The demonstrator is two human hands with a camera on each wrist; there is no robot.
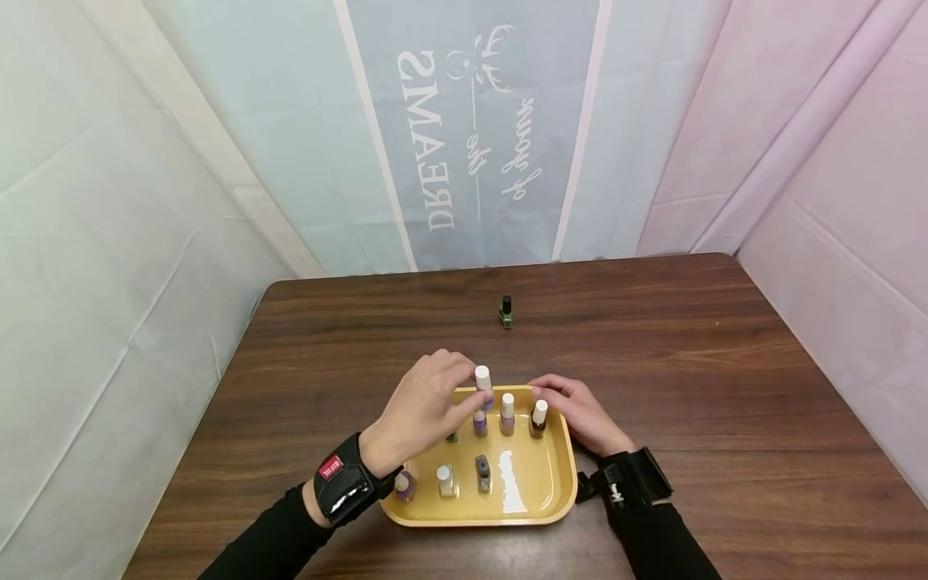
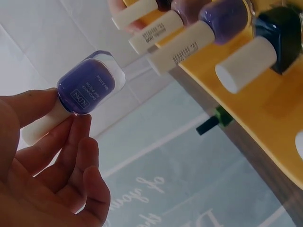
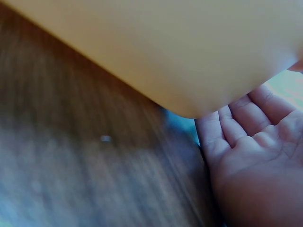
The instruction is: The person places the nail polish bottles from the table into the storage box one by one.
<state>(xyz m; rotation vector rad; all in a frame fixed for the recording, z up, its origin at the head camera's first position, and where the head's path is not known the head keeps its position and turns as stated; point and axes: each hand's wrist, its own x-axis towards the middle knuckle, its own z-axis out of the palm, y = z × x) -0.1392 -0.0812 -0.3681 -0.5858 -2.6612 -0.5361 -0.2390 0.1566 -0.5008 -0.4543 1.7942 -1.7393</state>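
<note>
My left hand (image 1: pixel 429 400) pinches the white cap of a purple nail polish bottle (image 2: pixel 87 85) between thumb and fingers, above the far side of a yellow tray (image 1: pixel 536 518). In the left wrist view the bottle points away from the palm, its label showing. At the tray's far right corner my right hand (image 1: pixel 583 415) holds the rim, thumb on the edge and fingers behind the outer wall. Inside the tray stand several bottles, among them a mauve one (image 1: pixel 507 423), a dark one (image 1: pixel 538 423) and another purple one (image 1: pixel 480 424). My left hand partly hides a dark green bottle (image 2: pixel 279 35).
A green nail polish bottle (image 1: pixel 506 314) with a black cap stands on the brown wooden table (image 1: pixel 652 322) beyond the tray. Nearer in the tray are a white-capped bottle (image 1: pixel 445 482), a grey one (image 1: pixel 482 474) and a purple one (image 1: pixel 404 486). Fabric curtains surround the table.
</note>
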